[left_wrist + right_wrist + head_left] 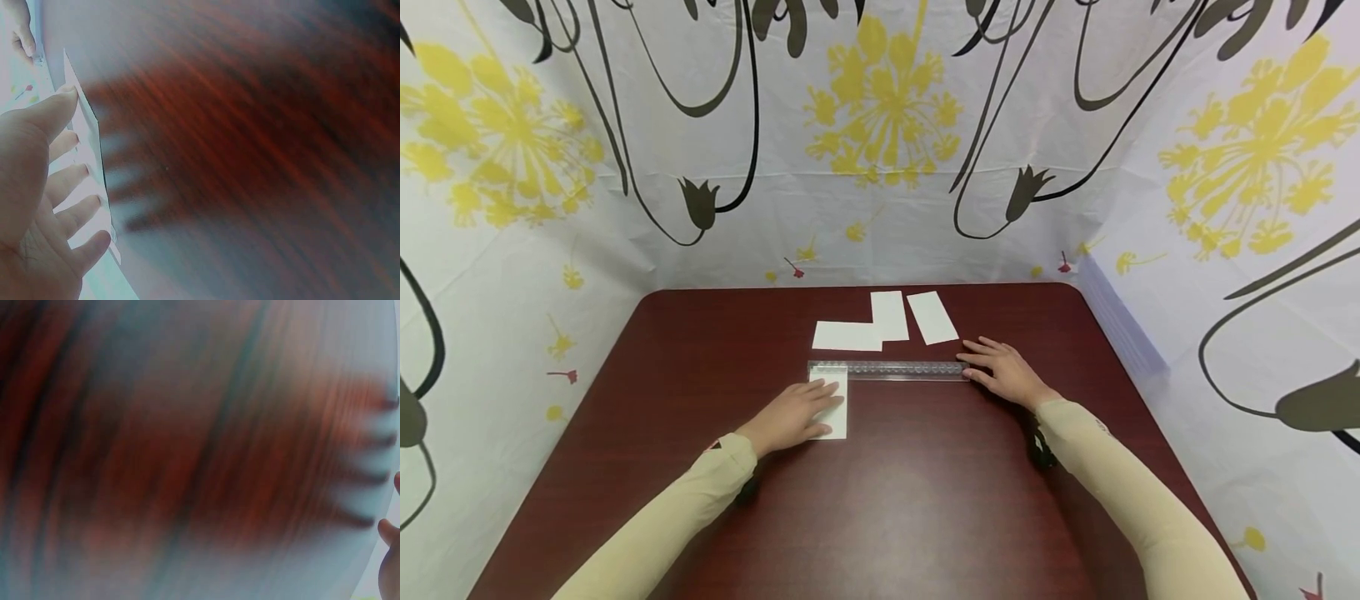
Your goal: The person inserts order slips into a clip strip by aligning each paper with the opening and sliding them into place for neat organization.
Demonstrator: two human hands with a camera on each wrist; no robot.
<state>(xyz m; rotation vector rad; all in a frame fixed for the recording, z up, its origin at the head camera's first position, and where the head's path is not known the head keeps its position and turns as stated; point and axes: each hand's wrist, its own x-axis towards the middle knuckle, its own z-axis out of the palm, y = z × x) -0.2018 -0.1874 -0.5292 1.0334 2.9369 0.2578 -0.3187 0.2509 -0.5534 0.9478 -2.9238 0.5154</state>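
Note:
A white paper card (840, 408) lies upright on the dark red table, its top edge overlapping the left end of a clear plastic ruler (902, 370). My left hand (796, 415) rests on this card with its fingers spread and fairly straight. In the left wrist view the fingertips and thumb touch the card (94, 150), seen almost edge-on. At the ruler's right end lies my right hand (1006, 372), fingers extended, the thumb side by the ruler's tip. Only a thumb and a bit of finger of the right hand (389, 534) show at the edge of the right wrist view.
Behind the ruler lie three more white cards: one sideways (847, 336), one upright (890, 316) and one tilted (932, 317). The table (925, 517) has rounded far corners. Patterned white cloth (880, 233) hangs around its back and sides.

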